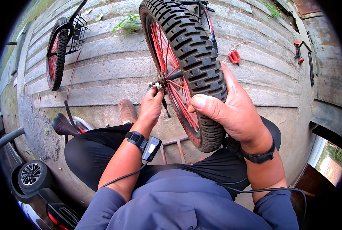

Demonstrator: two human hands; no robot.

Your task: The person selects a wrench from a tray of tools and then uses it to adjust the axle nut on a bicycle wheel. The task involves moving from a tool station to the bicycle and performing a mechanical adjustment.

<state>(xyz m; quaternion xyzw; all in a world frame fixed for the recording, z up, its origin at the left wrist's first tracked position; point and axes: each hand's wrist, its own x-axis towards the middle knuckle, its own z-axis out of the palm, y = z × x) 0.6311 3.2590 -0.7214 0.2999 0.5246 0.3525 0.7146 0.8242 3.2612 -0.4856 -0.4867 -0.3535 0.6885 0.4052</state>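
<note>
A small bicycle wheel (196, 53) with a chunky black tyre and red spokes stands tilted in front of me. My right hand (240, 111) is closed around the tyre's near right side, its thumb lying over the tread. At the hub (161, 80), the fingers of my left hand (152, 105) pinch a small metal part beside the axle. My fingertips partly hide that part, so its exact kind is unclear. A short dark piece (166, 108) hangs below the hub, next to my left hand.
Grey slabs with gaps cover the ground. At the far left stands another red-spoked wheel (56, 57) with a wire basket (78, 38). A black saddle (62, 125) lies near my left knee. Farther right is a red pedal (234, 57). A car wheel (30, 173) shows lower left.
</note>
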